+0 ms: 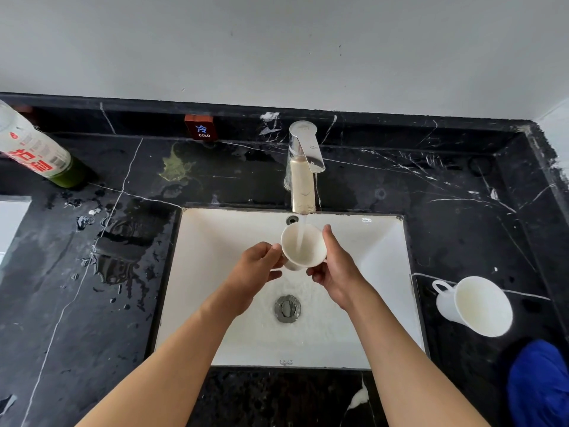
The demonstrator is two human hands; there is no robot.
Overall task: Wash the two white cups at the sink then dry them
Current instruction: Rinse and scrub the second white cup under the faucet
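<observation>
1. White cup (pixel 303 249) tilted under running faucet (pixel 304 158) stream, over sink (pixel 385 257); rinse step on cup one.
2. Left hand (pixel 255 272) pinches its side near the handle, right hand (pixel 335 269) cradles the other side.
3. Second white cup (pixel 475 306) waits on black marble counter (pixel 92 303), right of sink.
4. Next, likely: rub inside, swap cups.
5. Red tag (pixel 200 127) reads "COLD"; bottle (pixel 40 149) label red characters, unreadable.
</observation>
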